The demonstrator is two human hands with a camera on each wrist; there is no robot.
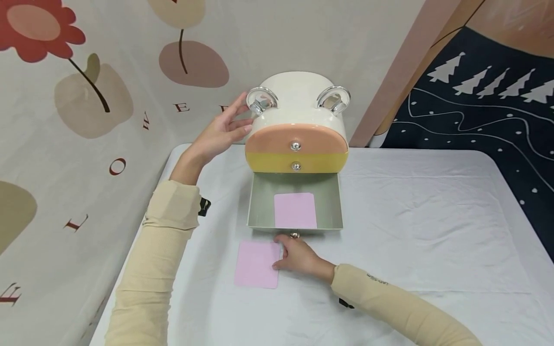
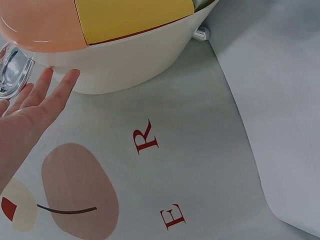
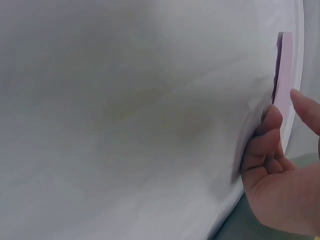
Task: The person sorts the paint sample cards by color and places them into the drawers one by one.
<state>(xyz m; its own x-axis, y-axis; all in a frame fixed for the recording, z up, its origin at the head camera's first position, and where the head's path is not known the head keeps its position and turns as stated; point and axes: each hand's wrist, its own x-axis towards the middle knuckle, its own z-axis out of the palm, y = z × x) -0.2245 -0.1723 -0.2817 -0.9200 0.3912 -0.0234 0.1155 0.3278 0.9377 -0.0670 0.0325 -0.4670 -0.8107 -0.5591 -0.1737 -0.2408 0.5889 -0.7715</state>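
A small white drawer cabinet (image 1: 298,96) with two shiny ring-shaped ears stands at the back of the table. Its green bottom drawer (image 1: 261,206) is pulled out, with a pink square pad (image 1: 295,210) inside. My left hand (image 1: 220,132) rests at the cabinet's left side beside the ear, fingers spread; the left wrist view shows the fingers (image 2: 64,90) extended by the white wall. On the table before the drawer lies a second pink pad (image 1: 256,266). At its right edge is my right hand (image 1: 300,257), fingers bent and thumb apart from them.
Above the drawer, the peach drawer front (image 1: 277,137) and yellow drawer front (image 1: 268,163) are closed. A white cloth covers the table (image 1: 433,216). Behind and to the left hangs a printed curtain (image 1: 130,38); dark tree-patterned fabric (image 1: 489,120) is at the right.
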